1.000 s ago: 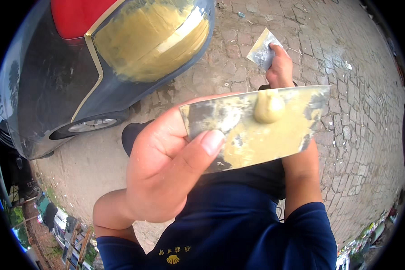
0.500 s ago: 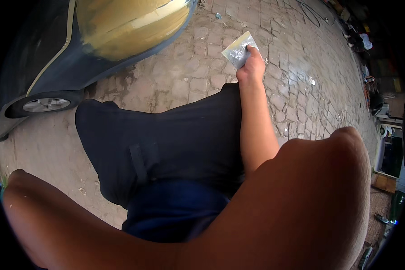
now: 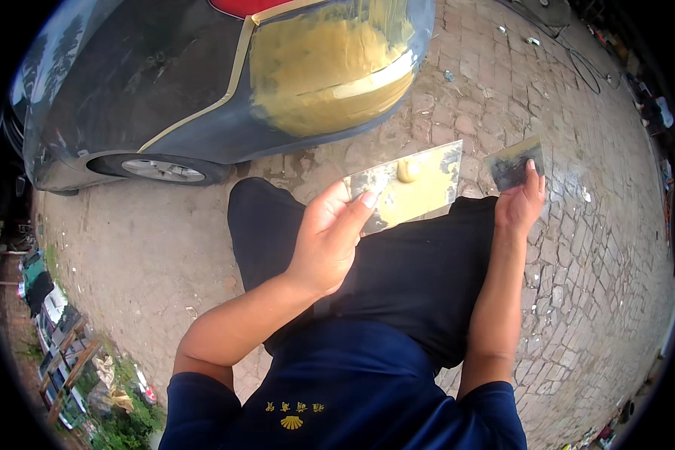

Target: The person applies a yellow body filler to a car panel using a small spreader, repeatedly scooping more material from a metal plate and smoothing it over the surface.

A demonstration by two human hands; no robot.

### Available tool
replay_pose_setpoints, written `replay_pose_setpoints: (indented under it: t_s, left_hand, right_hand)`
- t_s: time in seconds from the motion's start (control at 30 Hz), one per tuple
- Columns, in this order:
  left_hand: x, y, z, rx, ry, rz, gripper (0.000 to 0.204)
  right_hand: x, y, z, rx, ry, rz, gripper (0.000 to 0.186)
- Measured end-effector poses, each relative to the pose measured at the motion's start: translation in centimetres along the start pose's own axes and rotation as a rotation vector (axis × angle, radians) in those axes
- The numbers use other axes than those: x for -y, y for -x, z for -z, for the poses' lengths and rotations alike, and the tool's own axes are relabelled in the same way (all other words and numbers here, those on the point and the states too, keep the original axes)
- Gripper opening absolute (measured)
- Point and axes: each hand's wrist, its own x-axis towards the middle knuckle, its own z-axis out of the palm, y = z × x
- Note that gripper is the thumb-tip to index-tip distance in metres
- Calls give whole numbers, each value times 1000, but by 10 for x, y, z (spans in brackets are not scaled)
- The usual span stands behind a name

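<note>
My left hand (image 3: 326, 244) grips one end of a flat rectangular mixing board (image 3: 435, 189), its thumb on top. Yellow filler and grey smears cover the board, with a rounded lump of filler (image 3: 408, 172) sitting on it. To the right, my right hand (image 3: 522, 201) is closed on a thin, dark spreader (image 3: 511, 163) with a yellowish upper edge. Board and spreader are apart, both held above my dark trousers. Ahead of them is a car (image 3: 191, 82), its rear corner coated with a yellow filler patch (image 3: 300, 82).
Masking tape (image 3: 195, 120) runs along the car's panel edge, above a wheel (image 3: 163, 170). Stone paving (image 3: 577, 247) spreads to the right. A dark hose (image 3: 583, 71) lies at the far right. Clutter and plants (image 3: 105, 390) stand at the lower left.
A bare arm that blocked the lower view has moved away. My left hand and the board with the filler lump now show. The view has shifted, bringing more of the car in.
</note>
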Motion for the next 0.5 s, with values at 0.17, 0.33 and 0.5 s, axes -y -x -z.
replay_pose_setpoints:
  t_s: [0.17,0.33,0.5]
  left_hand:
    - [5,-1,41,-22,164,-194,34]
    - [-8,-1,50,-45,160,-220,35]
    - [-13,5,55,-99,148,-218,35]
  right_hand:
    - [14,85,-60,552,714,564,30]
    - [1,123,-116,918,912,1141,40]
    - [-16,142,-134,866,910,1165,40]
